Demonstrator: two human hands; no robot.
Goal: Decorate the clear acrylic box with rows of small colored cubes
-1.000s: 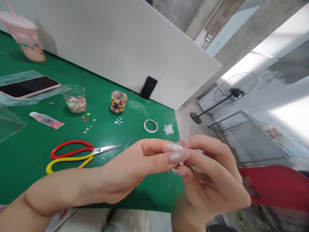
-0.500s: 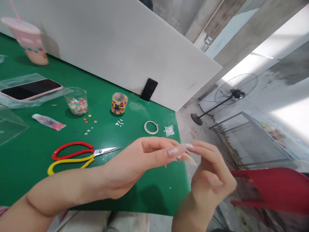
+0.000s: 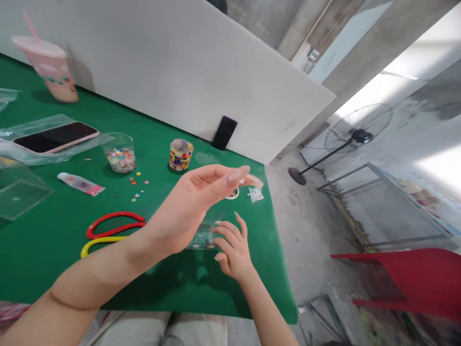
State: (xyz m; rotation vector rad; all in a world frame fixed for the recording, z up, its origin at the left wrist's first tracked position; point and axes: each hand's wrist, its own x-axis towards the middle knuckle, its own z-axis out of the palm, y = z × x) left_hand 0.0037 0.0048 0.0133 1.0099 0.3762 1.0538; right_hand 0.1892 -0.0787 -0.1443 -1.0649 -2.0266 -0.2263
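Observation:
My left hand [image 3: 200, 199] is raised over the table with thumb and fingers pressed together. What they pinch, if anything, is too small or hidden to make out. Lower down, my right hand [image 3: 230, 247] has its fingers spread at the right side of a small clear plastic container [image 3: 201, 238]. Part of that container is hidden behind my left hand, and I cannot tell whether the fingertips touch it. Behind the left fingers, a white ring of tape [image 3: 234, 194] shows in part. Scissors with red and yellow handles [image 3: 115, 214] lie partly under my left forearm.
On the green table [image 3: 158, 288] stand a cup of colourful pieces [image 3: 122, 161], a mosaic-covered cup [image 3: 181, 156] and a pink drink cup [image 3: 54, 72]. A tube [image 3: 81, 184], a phone [image 3: 57, 137] and a small clear packet [image 3: 256, 194] lie there. Another phone [image 3: 224, 133] leans on the white partition [image 3: 151, 62].
My right hand has left my left fingertips and moved down and left to the clear container, fingers spreading. My left hand has risen slightly, still pinched.

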